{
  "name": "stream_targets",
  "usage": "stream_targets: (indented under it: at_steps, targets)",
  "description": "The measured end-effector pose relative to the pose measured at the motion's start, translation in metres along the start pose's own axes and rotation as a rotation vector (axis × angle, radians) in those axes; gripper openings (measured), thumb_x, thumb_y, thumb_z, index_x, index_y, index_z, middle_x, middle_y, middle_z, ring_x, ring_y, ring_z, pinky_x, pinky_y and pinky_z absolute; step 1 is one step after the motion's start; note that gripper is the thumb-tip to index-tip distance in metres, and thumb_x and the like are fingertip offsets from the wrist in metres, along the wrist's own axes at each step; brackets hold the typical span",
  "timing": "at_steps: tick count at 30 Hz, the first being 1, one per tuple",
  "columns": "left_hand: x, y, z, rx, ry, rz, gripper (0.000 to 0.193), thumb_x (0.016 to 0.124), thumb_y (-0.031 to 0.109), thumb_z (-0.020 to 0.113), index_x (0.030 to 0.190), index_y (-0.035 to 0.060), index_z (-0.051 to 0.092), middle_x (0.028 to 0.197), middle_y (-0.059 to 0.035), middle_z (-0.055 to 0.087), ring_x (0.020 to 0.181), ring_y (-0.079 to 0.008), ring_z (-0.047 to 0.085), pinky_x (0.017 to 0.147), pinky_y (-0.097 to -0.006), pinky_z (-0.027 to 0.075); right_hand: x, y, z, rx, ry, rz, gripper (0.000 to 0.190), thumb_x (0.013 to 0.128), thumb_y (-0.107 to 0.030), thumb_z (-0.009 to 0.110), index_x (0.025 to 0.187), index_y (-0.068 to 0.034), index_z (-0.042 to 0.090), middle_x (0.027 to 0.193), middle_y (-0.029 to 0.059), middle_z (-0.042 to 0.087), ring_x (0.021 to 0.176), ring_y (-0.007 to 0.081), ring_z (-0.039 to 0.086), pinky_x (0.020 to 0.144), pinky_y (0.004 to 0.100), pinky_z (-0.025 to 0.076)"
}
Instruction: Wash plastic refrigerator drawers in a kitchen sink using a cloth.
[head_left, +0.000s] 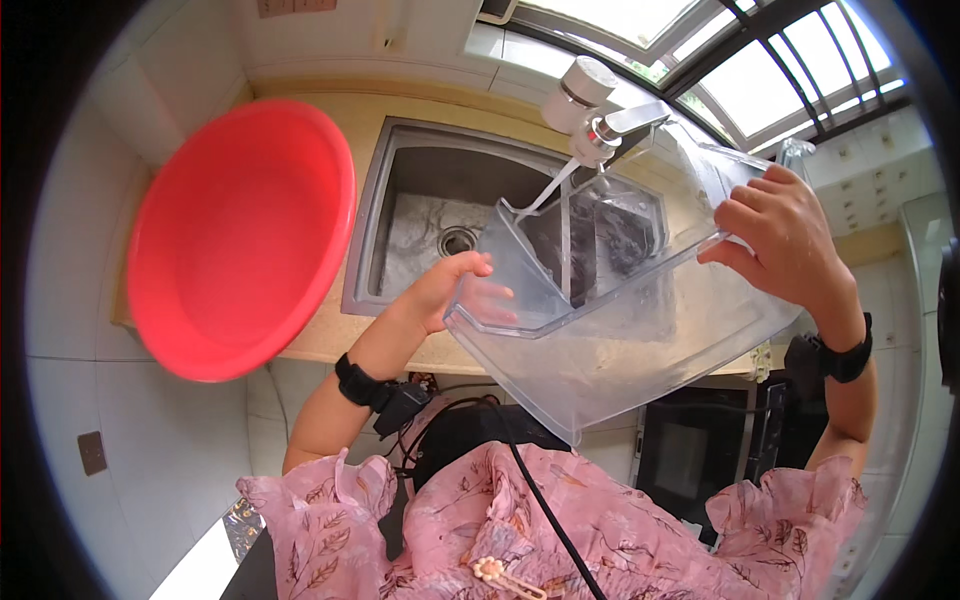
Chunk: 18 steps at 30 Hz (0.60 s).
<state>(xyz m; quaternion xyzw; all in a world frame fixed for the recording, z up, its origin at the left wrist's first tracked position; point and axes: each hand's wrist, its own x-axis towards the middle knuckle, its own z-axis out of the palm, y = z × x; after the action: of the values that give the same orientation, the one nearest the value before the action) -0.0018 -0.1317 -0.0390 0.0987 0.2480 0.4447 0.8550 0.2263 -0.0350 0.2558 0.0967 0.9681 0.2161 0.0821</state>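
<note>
A large clear plastic bin (630, 352), perhaps a refrigerator drawer, is tilted over the front edge of the sink. My left hand (457, 292) holds its left end, with some fingers seen through the plastic. At the upper right, my right hand (780, 229) grips the bin's rim, thumb on the near side. Water runs from the faucet (598, 139) in a stream that meets the bin's far left corner. Part of the stainless steel sink (420, 195) lies behind the clear walls; its drain (457, 241) shows to the left.
A big red plastic basin (240, 240) leans at the counter's left end. The beige countertop (330, 330) borders the sink. Behind the faucet is a barred window (765, 60). Below the counter on the right stands a dark-fronted appliance (694, 450). A black cable (536, 487) hangs before my body.
</note>
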Motion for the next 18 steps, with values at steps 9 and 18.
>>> stream_targets:
  at_steps: [9, 18]
  targets:
    - [-0.022, 0.029, 0.013, 0.292, 0.299, 0.173, 0.084, 0.073, 0.010, 0.054, 0.145, 0.0094, 0.010, 0.121, -0.0234, 0.045, 0.099, -0.0415, 0.058, 0.083, -0.0495, 0.051, -0.048, -0.025, 0.045, 0.078, 0.092, 0.113, 0.032, 0.072, -0.037, 0.070, 0.068, -0.011, 0.052, 0.061, 0.0008, 0.052, 0.058, 0.0189, 0.054, 0.061, 0.0317, 0.040]
    - [-0.007, 0.043, 0.013, 0.536, 0.534, 0.393, 0.084, 0.065, 0.000, 0.056, 0.143, 0.0082, 0.025, 0.110, -0.0124, 0.046, 0.079, -0.0230, 0.056, 0.071, -0.0377, 0.052, -0.069, -0.055, 0.164, 0.197, 0.113, 0.182, 0.020, 0.074, -0.026, 0.068, 0.075, -0.013, 0.054, 0.068, 0.0002, 0.053, 0.066, 0.0178, 0.056, 0.066, 0.0316, 0.038]
